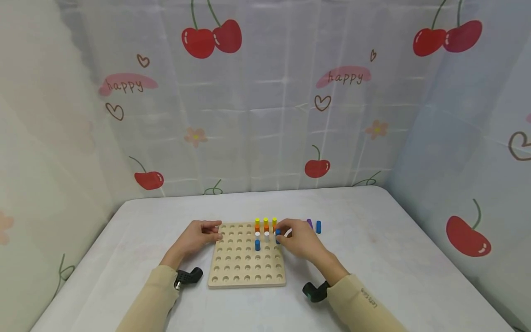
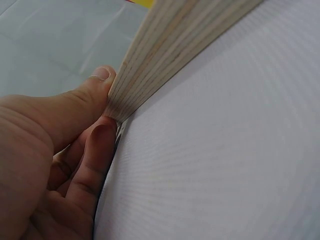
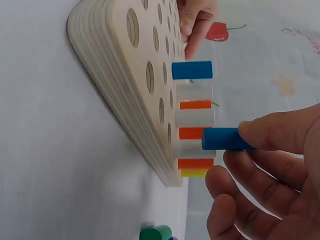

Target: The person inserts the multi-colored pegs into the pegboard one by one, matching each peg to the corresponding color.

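Observation:
A wooden board [image 1: 232,268] with rows of round holes lies on the white table. The left hand [image 1: 195,240] pinches its far left corner, thumb on top and fingers below the edge, as the left wrist view shows. Between thumb and fingers of the right hand [image 3: 270,170] is a blue peg [image 3: 225,138], held above the board near the white pegs [image 3: 195,118]. Another blue peg [image 1: 257,245] stands in a hole. Behind it, white pegs, orange pegs [image 1: 266,228] and yellow pegs [image 1: 266,221] stand in rows at the far right of the board.
Right of the board lie a loose blue peg [image 1: 318,227] and a purple peg [image 1: 309,223]. A green peg [image 3: 155,233] shows at the bottom of the right wrist view. Behind the table [image 1: 157,216] hangs a curtain [image 1: 257,152] printed with cherries.

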Motion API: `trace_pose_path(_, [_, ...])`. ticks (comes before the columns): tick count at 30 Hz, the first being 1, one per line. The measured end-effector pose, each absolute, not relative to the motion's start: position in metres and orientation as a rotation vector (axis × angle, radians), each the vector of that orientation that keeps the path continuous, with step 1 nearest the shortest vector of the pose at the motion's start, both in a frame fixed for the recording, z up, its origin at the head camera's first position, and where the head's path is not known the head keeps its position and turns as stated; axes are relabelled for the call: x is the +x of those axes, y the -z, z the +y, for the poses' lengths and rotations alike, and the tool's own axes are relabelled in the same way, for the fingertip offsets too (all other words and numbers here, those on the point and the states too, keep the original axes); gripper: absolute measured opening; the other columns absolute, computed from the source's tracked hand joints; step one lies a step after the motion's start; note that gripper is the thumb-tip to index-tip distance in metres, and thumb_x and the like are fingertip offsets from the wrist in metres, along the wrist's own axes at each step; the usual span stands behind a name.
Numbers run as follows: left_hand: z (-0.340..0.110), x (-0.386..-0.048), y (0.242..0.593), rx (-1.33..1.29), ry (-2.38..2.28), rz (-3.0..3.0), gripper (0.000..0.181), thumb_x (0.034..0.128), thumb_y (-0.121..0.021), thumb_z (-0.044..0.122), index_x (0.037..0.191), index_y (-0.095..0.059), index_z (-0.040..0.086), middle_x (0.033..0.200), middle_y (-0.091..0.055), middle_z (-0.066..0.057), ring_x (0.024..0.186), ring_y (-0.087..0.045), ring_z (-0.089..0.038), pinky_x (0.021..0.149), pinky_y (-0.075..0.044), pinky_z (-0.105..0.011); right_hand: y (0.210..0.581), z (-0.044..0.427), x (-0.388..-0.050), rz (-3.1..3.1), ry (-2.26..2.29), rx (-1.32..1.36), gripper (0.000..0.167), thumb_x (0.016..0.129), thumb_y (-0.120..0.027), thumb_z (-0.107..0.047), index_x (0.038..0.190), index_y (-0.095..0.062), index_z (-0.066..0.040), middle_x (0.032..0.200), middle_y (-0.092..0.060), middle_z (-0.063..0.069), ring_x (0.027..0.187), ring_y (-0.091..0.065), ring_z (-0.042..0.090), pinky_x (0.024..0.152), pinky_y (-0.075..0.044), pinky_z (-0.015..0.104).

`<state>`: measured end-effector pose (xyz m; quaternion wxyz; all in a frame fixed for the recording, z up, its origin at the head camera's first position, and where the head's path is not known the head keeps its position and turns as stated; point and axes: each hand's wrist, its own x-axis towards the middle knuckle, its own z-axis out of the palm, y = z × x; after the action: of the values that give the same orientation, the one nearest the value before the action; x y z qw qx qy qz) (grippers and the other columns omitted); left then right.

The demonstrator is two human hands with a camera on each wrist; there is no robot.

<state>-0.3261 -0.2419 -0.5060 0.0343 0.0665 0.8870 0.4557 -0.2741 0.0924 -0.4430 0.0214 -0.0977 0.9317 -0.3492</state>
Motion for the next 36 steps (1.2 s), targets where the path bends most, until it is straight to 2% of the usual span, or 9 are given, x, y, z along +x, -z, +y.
trace_pose_path(8, [-0.243,-0.326,0.506,0.209,-1.403,2.728,0.049,0.0881,-0.083,0.021,0.133,-0.070,0.006,0.099,-0.072,-0.002,0.088,-0.060,-0.014,0.077,-0.048,-0.024,0.445,0.078,-0.270,2.845,1.088,-0.355,0.021,0.095,-0.074,-0.017,0.116,-0.075,-0.014,0.098,-0.067,-0.002,0.086,-0.058,0.018,0.071,-0.052,0.030])
trace_pose_path(15, [-0.242,-0.328,0.507,0.210,-1.398,2.719,0.051,0.0884,-0.083,0.023,0.134,-0.069,0.007,0.099,-0.073,-0.002,0.087,-0.061,-0.012,0.078,-0.048,-0.023,0.452,0.070,-0.268,2.857,1.051,-0.338,0.021,0.096,-0.074,-0.018,0.116,-0.075,-0.018,0.101,-0.067,-0.003,0.087,-0.058,0.017,0.072,-0.053,0.029])
trace_pose_path(22, [-0.242,-0.328,0.506,0.218,-1.415,2.719,0.050,0.0878,-0.084,0.022,0.133,-0.070,0.007,0.097,-0.072,-0.002,0.087,-0.060,-0.014,0.076,-0.047,-0.024,0.455,0.067,-0.267,2.885,1.008,-0.365,0.024,0.095,-0.074,-0.015,0.118,-0.076,-0.018,0.100,-0.070,-0.003,0.081,-0.059,0.015,0.068,-0.051,0.028])
trace_pose_path(36, [-0.242,-0.327,0.507,0.207,-1.412,2.724,0.050,0.0875,-0.084,0.022,0.133,-0.070,0.006,0.097,-0.072,-0.002,0.087,-0.059,-0.014,0.075,-0.047,-0.024,0.460,0.067,-0.263,2.944,0.928,-0.482,0.025,0.094,-0.071,-0.011,0.118,-0.077,-0.016,0.107,-0.075,0.001,0.091,-0.064,0.014,0.080,-0.057,0.036])
